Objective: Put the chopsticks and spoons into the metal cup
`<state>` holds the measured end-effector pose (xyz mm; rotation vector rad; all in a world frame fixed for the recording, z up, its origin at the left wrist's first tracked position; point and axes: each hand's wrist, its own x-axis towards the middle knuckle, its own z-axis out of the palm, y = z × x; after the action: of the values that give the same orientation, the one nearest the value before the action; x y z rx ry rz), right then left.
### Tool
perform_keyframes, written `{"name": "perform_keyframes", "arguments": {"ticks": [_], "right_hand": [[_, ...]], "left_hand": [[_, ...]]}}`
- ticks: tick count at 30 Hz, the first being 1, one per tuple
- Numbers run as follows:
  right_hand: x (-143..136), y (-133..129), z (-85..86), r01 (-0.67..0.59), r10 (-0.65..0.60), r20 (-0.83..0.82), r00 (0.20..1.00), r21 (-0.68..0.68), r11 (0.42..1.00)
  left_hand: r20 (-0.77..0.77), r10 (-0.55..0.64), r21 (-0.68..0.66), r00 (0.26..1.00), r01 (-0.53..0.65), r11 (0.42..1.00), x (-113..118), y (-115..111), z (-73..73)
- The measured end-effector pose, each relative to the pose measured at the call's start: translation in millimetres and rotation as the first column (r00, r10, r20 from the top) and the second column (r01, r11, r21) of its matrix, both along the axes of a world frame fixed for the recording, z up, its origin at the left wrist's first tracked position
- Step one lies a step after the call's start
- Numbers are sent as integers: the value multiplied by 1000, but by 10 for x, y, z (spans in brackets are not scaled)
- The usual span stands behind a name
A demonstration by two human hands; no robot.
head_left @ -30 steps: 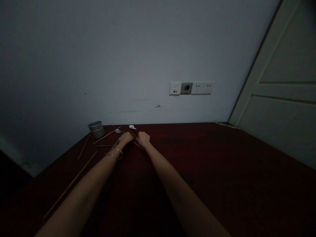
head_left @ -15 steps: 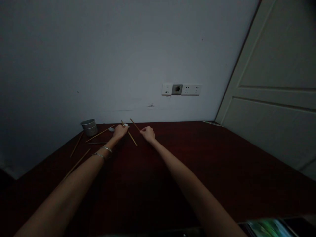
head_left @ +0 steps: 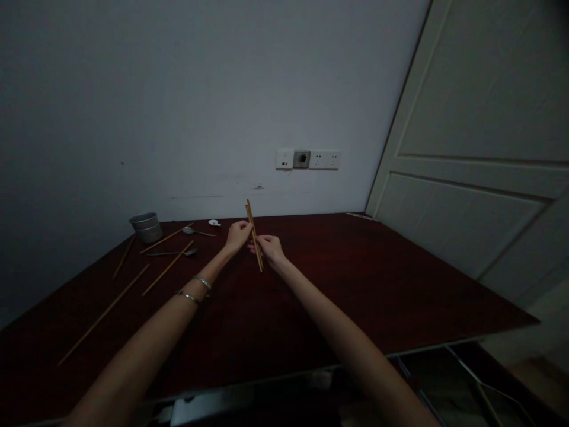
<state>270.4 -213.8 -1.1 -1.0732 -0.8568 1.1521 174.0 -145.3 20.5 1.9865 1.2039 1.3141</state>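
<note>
A person's left hand (head_left: pixel 239 235) and right hand (head_left: pixel 271 247) meet on two slim sticks (head_left: pixel 253 231), held close together above a dark red table (head_left: pixel 338 284), where four more sticks (head_left: pixel 168 268), two metal spoons (head_left: pixel 191 252) and a small white object (head_left: pixel 214 223) lie near an upright metal cup (head_left: pixel 148 229).

a row of outlets (head_left: pixel 308 159) on the pale wall (head_left: pixel 200 107), left of a panelled door (head_left: pixel 471 142)

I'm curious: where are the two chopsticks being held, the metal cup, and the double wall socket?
Held chopsticks (head_left: pixel 255 233): head view, about midway along the pair.
Metal cup (head_left: pixel 149 230): head view, on its outer side wall.
Double wall socket (head_left: pixel 325 160): head view, middle of its white faceplate.
</note>
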Motion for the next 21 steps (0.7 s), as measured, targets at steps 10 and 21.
{"name": "perform_keyframes", "arguments": {"ticks": [10,21], "right_hand": [[126,-194,-130,-68,63,-152,986,-30,997],[133,-260,-174,-125,124,-153,980,2,992]], "left_hand": [[286,4,-178,958,49,983,140,-155,-333],[445,-53,-320,894,214,923,157,-280,-344]]}}
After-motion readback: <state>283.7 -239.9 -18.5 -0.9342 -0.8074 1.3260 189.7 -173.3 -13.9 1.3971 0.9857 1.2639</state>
